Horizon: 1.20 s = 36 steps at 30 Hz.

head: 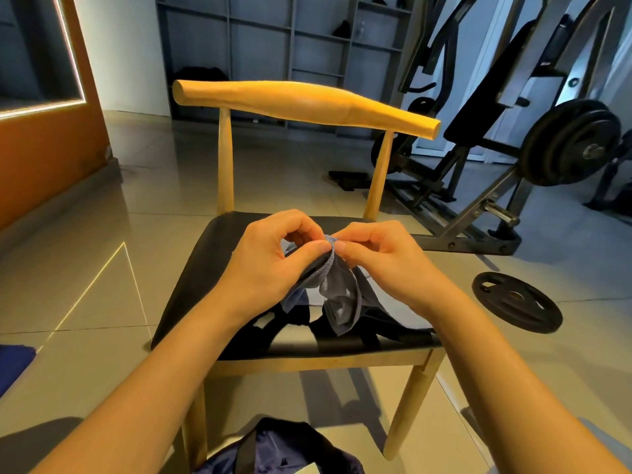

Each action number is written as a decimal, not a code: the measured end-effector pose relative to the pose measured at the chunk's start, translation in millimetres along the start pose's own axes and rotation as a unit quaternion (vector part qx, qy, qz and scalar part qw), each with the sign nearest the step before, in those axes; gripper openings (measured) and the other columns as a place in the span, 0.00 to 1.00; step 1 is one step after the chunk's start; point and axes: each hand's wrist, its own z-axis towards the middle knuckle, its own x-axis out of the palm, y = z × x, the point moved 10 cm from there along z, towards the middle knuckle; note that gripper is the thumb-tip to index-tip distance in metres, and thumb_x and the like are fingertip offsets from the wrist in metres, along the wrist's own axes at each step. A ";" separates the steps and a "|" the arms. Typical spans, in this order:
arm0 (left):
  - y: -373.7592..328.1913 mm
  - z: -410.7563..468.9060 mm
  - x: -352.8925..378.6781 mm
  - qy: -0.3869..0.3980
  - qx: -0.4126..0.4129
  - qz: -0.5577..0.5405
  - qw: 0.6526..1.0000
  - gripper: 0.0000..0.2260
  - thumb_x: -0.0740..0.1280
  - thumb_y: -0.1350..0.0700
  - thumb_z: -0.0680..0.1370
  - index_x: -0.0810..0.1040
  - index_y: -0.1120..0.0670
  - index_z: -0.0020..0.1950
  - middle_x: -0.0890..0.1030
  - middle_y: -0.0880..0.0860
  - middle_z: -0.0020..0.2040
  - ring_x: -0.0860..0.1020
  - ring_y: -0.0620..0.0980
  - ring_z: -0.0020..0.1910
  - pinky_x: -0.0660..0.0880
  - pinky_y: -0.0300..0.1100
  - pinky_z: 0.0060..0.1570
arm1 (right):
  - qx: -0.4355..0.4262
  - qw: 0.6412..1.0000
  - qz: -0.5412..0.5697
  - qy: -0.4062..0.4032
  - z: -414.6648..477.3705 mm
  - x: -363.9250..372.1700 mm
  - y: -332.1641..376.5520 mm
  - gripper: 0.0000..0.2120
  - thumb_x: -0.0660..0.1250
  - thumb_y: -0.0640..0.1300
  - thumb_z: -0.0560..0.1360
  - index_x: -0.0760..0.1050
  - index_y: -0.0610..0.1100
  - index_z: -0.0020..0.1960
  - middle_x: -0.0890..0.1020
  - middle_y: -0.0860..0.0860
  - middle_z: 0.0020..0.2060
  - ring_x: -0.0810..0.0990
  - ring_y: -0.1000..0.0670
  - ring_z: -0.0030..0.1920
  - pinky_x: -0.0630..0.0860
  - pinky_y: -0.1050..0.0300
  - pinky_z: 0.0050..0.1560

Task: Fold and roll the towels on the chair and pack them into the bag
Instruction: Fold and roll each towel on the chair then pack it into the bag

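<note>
Both hands are up in the middle of the frame, right over the seat of the chair. The left hand has its fingers curled in, thumb and forefinger pinching the top edge of the blue-grey towel. The right hand mirrors it, fingers bent, thumb and forefinger nipped onto the same bunched edge. The two pinches sit just beside each other, fingertips almost touching, with a small peak of cloth poking up between them.

From that peak the towel hangs down in loose folds, crumpled rather than flat, and its lower end drapes onto the black seat toward the front edge. Darker fabric lies on the seat beneath it; what it is, I cannot tell.

At the bottom centre of the frame the bag sits on the tiled floor in front of the chair, its dark blue lining showing. Over at the right a black weight plate lies flat on the floor, and the gym machine fills the upper right.
</note>
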 end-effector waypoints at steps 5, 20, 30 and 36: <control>5.5 0.5 2.6 0.004 -0.019 0.006 1.000 0.05 0.73 0.52 0.77 0.83 0.53 0.47 0.82 0.44 0.41 0.80 0.48 0.45 0.77 0.35 0.45 | 0.012 0.999 -0.034 0.017 -0.3 -0.3 0.2 0.09 0.67 0.48 0.81 0.86 0.47 0.53 0.85 0.55 0.42 0.84 0.53 0.49 0.81 0.52 0.55; 39.5 -18.7 43.2 0.180 -0.076 0.089 0.977 0.05 0.73 0.57 0.76 0.84 0.46 0.45 0.83 0.44 0.41 0.80 0.46 0.44 0.79 0.50 0.46 | 0.142 0.987 -0.079 -0.004 -68.1 -48.3 -58.5 0.06 0.67 0.34 0.77 0.82 0.38 0.44 0.86 0.42 0.41 0.85 0.43 0.47 0.83 0.46 0.50; 11.2 -21.1 46.6 0.162 -0.001 0.163 0.973 0.04 0.71 0.54 0.74 0.81 0.45 0.42 0.78 0.42 0.37 0.77 0.44 0.39 0.79 0.45 0.39 | 0.247 0.957 -0.139 -0.064 -113.8 -95.5 -98.1 0.09 0.68 0.37 0.75 0.80 0.31 0.40 0.77 0.41 0.31 0.75 0.52 0.33 0.75 0.61 0.34; 23.5 -19.9 23.2 0.137 -0.082 0.189 0.969 0.07 0.72 0.58 0.71 0.81 0.45 0.39 0.79 0.44 0.33 0.77 0.46 0.35 0.78 0.48 0.37 | 0.297 0.947 -0.062 -0.109 -121.8 -107.1 -112.4 0.11 0.65 0.37 0.78 0.80 0.37 0.38 0.78 0.40 0.33 0.76 0.48 0.34 0.77 0.61 0.34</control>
